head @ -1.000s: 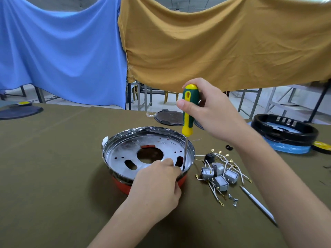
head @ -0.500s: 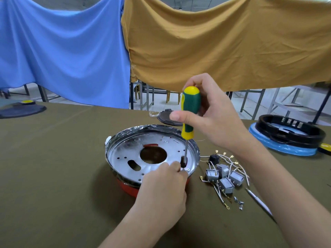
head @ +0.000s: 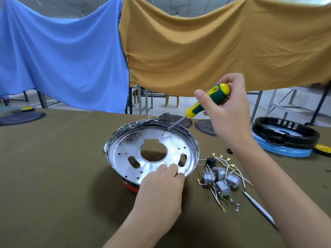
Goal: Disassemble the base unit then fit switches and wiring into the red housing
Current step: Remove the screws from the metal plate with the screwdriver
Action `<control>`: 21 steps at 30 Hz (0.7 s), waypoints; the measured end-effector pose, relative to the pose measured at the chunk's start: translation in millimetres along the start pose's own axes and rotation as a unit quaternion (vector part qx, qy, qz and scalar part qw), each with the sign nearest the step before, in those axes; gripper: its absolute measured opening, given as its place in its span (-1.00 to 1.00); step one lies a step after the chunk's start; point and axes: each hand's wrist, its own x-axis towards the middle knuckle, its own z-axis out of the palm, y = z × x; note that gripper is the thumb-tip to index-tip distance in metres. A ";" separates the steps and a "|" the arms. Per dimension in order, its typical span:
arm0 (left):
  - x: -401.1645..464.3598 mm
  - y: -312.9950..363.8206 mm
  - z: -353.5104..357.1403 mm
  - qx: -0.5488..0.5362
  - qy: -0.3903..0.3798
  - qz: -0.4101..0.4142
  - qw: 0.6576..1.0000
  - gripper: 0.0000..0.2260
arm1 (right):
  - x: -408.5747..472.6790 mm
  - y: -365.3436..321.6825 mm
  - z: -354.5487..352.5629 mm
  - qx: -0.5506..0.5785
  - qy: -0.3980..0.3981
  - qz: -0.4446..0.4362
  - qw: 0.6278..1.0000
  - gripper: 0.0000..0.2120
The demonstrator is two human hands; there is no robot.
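A round silver metal plate (head: pixel 125 149) with a central hole sits in the red housing (head: pixel 131 187) on the table. My left hand (head: pixel 161 187) rests on the plate's near rim, fingertips pressing its surface. My right hand (head: pixel 225 111) grips a green and yellow screwdriver (head: pixel 208 100), tilted, its tip over the plate's far edge. Several grey switches (head: pixel 221 179) with white wires and brass terminals lie just right of the housing.
A black ring unit on a blue-wrapped base (head: pixel 284 136) stands at the right. Dark round lids (head: pixel 204 127) lie behind the housing, another dark disc (head: pixel 21 117) far left. Loose screws (head: pixel 235 205) and a thin metal tool (head: pixel 258 206) lie near the switches. Blue and ochre cloths hang behind.
My right hand lifted the screwdriver off the plate's near right edge, tilted it and swung its tip over to the far edge. My left hand stayed on the near rim.
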 end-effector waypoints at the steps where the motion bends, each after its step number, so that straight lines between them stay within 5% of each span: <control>1: -0.3 -0.1 0.2 -0.003 -0.002 0.000 1.000 -0.73 | -2.1 1.6 -0.1 0.003 0.000 0.021 1.000 -0.61; 5: 1.5 -5.1 3.6 -0.028 0.006 -0.013 0.999 -0.73 | -12.8 19.3 -5.5 0.100 0.005 0.195 0.976 -0.65; 10: 1.7 -13.0 11.5 -0.016 0.015 -0.039 0.999 -0.87 | -43.8 42.3 -33.4 0.274 -0.023 0.420 0.865 -0.81; 14: 4.9 -17.9 10.6 -0.031 0.013 -0.040 0.999 -0.77 | -83.7 49.4 -54.8 0.315 -0.023 0.471 0.824 -0.81; 21: 42.2 -37.9 0.4 -0.096 -0.215 -0.011 0.972 -0.58 | -117.2 39.0 -55.4 0.284 0.014 0.467 0.837 -0.79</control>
